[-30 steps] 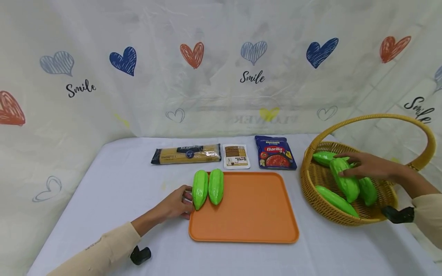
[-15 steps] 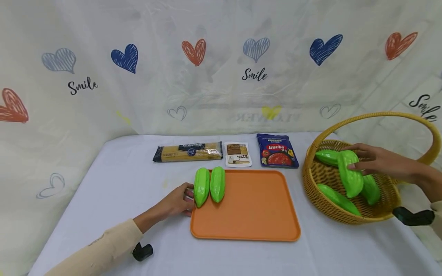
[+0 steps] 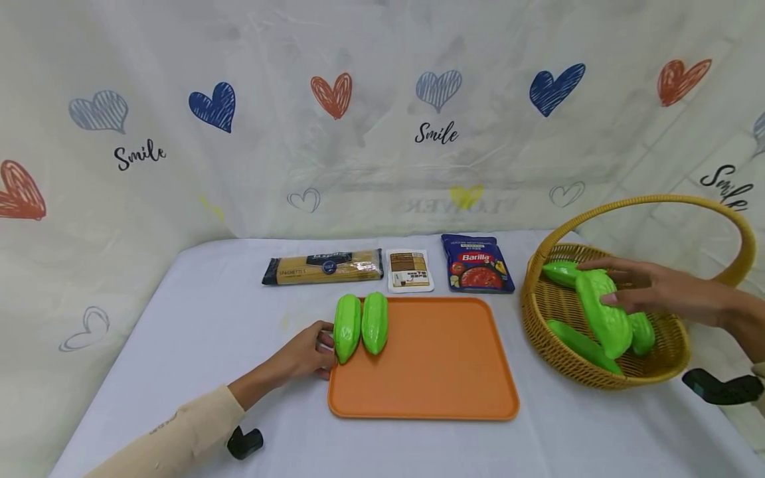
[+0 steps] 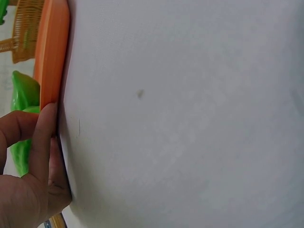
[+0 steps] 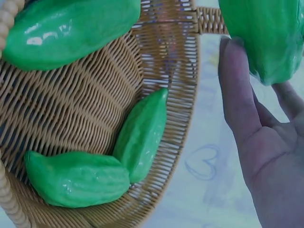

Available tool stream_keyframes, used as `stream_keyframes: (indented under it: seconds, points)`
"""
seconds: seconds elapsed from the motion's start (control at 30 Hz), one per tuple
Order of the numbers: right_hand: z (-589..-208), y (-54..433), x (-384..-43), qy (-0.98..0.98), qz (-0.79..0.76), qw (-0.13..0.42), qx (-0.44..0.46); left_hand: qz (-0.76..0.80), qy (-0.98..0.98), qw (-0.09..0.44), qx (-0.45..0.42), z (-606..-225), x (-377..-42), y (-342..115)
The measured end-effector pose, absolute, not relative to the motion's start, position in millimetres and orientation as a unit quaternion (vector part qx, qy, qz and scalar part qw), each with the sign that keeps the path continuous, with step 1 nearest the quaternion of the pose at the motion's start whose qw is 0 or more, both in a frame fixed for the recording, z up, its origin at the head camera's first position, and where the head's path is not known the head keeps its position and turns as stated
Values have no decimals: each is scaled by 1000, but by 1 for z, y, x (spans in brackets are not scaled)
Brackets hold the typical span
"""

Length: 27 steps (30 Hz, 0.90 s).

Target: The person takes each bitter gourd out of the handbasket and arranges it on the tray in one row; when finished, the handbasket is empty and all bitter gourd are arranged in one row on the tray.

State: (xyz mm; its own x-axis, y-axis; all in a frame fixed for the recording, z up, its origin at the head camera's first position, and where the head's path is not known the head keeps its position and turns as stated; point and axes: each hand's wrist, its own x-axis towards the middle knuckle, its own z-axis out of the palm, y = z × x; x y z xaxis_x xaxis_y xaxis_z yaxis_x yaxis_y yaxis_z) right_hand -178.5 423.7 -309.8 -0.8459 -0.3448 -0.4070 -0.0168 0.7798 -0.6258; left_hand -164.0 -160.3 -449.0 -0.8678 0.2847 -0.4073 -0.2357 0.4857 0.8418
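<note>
My right hand [image 3: 660, 292] grips a green, ridged bitter melon [image 3: 603, 315] over the wicker basket [image 3: 532, 332] on the right. In the right wrist view, the thumb and fingers hold the bitter melon [image 5: 266, 38] by its sides. Below it, three more bitter melons lie in the basket, such as one [image 5: 78, 178] against the wall. My left hand [image 3: 307, 350] pinches the left rim of the orange tray [image 3: 433, 372]; in the left wrist view, its fingers meet at the tray's edge [image 4: 52, 57]. Two bitter melons [image 3: 347, 328] lie side by side on the tray's left part.
Behind the tray lie a spaghetti packet [image 3: 325, 267], a small white-and-brown sachet [image 3: 410, 271] and a blue Barilla pouch [image 3: 478, 263]. The basket's tall handle [image 3: 645, 199] arches over its opening. A white curtain [image 3: 382, 166] with printed hearts hangs behind the table.
The right hand has shifted slightly rightward with the bitter melon, now holding more from its right side. The left hand and tray stay as they were; the head view shifts slightly.
</note>
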Motion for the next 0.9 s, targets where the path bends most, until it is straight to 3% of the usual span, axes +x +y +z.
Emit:
stream_keyframes:
  seconds: [0.47,0.9]
  points:
    - [-305,382,-164,846,-368,350,-161,509,823,253,8,-448,-161,-159]
    - [-307,322,-144,862,-364,285,-209,507,823,255,9,-446,-161,-159]
